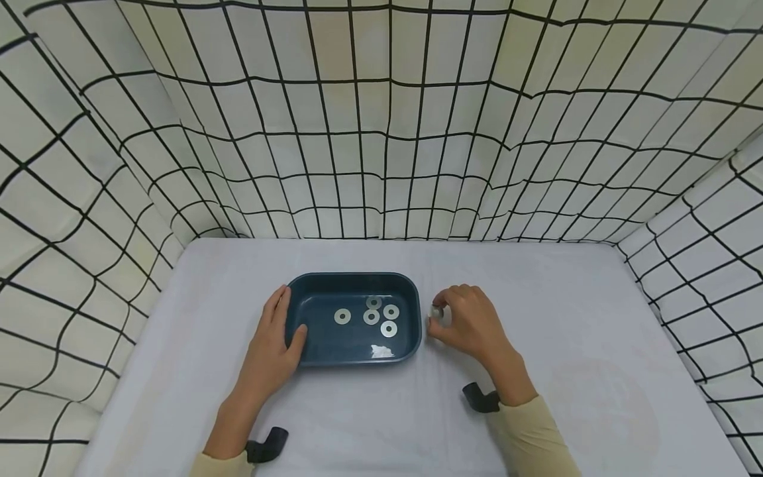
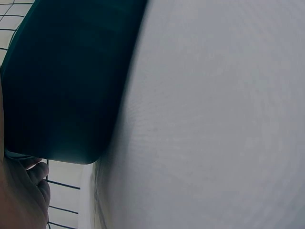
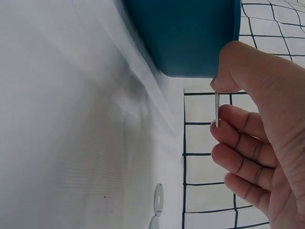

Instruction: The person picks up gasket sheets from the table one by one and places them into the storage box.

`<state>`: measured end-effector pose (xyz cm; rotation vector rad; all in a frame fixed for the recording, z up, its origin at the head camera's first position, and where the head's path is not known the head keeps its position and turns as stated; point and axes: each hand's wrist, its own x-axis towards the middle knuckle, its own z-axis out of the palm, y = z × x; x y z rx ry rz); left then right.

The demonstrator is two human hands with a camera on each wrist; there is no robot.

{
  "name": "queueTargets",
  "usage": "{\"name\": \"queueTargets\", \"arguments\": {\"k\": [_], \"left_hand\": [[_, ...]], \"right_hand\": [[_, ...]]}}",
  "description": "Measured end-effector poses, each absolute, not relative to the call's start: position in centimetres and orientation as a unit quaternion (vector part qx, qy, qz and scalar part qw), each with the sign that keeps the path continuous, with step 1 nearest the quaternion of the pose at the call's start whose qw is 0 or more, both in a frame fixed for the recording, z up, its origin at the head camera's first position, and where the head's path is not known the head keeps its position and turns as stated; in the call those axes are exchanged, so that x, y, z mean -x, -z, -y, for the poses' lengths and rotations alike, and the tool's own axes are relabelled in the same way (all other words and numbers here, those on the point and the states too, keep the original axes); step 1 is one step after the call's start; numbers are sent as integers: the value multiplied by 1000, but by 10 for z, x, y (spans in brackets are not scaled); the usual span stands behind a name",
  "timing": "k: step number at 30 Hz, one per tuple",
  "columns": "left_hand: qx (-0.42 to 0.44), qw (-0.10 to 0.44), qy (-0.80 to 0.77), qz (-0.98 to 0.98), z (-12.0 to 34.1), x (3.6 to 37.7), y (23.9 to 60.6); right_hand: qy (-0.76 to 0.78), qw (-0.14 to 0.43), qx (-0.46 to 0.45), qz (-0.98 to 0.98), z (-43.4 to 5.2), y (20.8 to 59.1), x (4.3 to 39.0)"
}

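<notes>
A dark blue tray (image 1: 334,348) with rounded corners stands on the white-covered table. Several flat metal washers (image 1: 342,317) lie on its floor, mostly towards the right side. My left hand (image 1: 268,351) grips the tray's left end, thumb over the rim and fingers along the outside. Just off the tray's right end, my right hand (image 1: 471,321) pinches a washer (image 3: 217,109) between thumb and fingertips; the right wrist view shows it edge-on. In that view two more washers (image 3: 158,200) lie on the table beyond the hand, one cut off by the frame's edge.
White cloth (image 1: 369,417) covers the table. Walls of black netting (image 1: 387,136) over pale panels rise at the back and both sides. A black curved piece sits at each wrist, by the left cuff (image 1: 268,445) and the right cuff (image 1: 480,399).
</notes>
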<state>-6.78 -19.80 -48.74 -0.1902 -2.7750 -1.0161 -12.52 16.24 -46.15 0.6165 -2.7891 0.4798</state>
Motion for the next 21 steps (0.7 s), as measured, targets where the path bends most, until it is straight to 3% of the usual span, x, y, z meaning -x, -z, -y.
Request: {"name": "queueTargets", "arguments": {"k": [21], "left_hand": [[59,90,333,937,197,67,487]], "right_hand": [[-153,128,-260,945,-151,432,135]]}}
